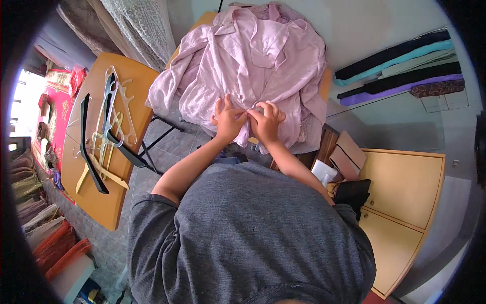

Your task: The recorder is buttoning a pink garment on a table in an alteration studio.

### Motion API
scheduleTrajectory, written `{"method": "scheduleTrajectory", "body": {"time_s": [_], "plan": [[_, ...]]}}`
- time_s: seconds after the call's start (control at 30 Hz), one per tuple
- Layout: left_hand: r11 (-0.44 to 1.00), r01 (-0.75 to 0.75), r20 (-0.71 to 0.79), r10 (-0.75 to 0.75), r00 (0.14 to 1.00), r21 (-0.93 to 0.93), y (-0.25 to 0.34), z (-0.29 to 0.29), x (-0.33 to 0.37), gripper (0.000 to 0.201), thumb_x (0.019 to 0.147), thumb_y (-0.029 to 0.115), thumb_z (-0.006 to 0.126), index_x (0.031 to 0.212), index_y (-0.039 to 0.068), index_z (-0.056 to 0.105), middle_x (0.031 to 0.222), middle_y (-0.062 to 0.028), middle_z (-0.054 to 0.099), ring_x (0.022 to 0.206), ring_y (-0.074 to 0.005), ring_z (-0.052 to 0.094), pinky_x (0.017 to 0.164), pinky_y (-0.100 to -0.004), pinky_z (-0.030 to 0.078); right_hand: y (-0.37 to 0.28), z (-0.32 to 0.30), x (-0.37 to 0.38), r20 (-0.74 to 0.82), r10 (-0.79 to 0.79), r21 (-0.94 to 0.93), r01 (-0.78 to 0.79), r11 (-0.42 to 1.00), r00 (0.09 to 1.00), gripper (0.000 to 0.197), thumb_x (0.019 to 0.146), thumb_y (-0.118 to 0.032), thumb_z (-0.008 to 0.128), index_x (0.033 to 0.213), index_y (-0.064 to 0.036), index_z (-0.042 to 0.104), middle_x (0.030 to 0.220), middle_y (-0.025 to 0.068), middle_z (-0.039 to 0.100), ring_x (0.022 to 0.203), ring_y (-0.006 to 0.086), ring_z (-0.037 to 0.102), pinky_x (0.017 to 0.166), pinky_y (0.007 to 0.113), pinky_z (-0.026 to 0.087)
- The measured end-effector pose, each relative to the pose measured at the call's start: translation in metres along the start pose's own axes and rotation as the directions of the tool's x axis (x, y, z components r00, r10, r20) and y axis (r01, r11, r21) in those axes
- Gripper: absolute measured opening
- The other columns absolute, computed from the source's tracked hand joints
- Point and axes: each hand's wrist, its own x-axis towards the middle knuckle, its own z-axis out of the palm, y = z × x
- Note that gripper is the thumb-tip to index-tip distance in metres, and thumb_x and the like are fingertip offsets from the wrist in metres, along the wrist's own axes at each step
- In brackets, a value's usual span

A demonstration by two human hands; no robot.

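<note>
A pale pink, satiny long-sleeved shirt lies spread over a table in front of me, its collar toward the far side. Both hands meet at its front opening, close to the near hem. My left hand pinches the cloth between thumb and forefinger, its other fingers partly raised. Almost touching it, my right hand pinches the facing edge with curled fingers. Any button between the fingertips is too small to make out. Lacy pink fabric shows beneath the shirt.
A wooden table on the left holds several clear, black and light-coloured hangers. To the right stand a light wood cabinet, a pinkish-brown folder and a black pouch. Folded cloths rest on a shelf at far right.
</note>
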Motion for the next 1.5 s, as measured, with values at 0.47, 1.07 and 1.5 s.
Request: {"method": "scheduleTrajectory", "body": {"time_s": [0.47, 1.07, 1.5], "plan": [[0.986, 0.018, -0.009, -0.016, 1.0, 0.168, -0.005, 0.012, -0.005, 0.019, 0.073, 0.028, 0.065, 0.087, 0.02, 0.074, 0.147, -0.0065, 0.03, 0.136, -0.0348, 0.02, 0.095, -0.0669, 0.014, 0.007, 0.012, -0.003, 0.123, -0.012, -0.126, 0.028, 0.992, 0.992, 0.009, 0.073, -0.026, 0.065, 0.077, -0.0192, 0.067, 0.106, -0.0024, 0.056, 0.113, 0.0256, 0.044, 0.087, 0.056, 0.027], [0.976, 0.059, -0.015, -0.057, 0.998, 0.211, 0.004, 0.013, -0.007, 0.016, 0.075, 0.025, 0.061, 0.08, 0.016, 0.074, 0.146, -0.004, 0.033, 0.135, -0.032, 0.023, 0.097, -0.0616, 0.013, 0.02, 0.019, -0.014, 0.131, -0.067, -0.16, 0.087, 0.983, 0.989, 0.008, 0.078, -0.029, 0.062, 0.081, -0.0223, 0.066, 0.108, -0.0053, 0.055, 0.114, 0.0231, 0.044, 0.086, 0.059, 0.024], [0.976, -0.07, -0.111, 0.095, 0.989, 0.207, -0.006, 0.018, -0.008, 0.016, 0.077, 0.022, 0.06, 0.081, 0.013, 0.072, 0.145, -0.008, 0.034, 0.132, -0.033, 0.029, 0.104, -0.0515, 0.016, 0.009, 0.009, 0.009, 0.277, 0.032, -0.213, 0.029, 0.977, 0.96, 0.012, 0.082, -0.026, 0.058, 0.081, -0.0172, 0.067, 0.115, -0.002, 0.053, 0.12, 0.0242, 0.04, 0.089, 0.063, 0.025]]}}
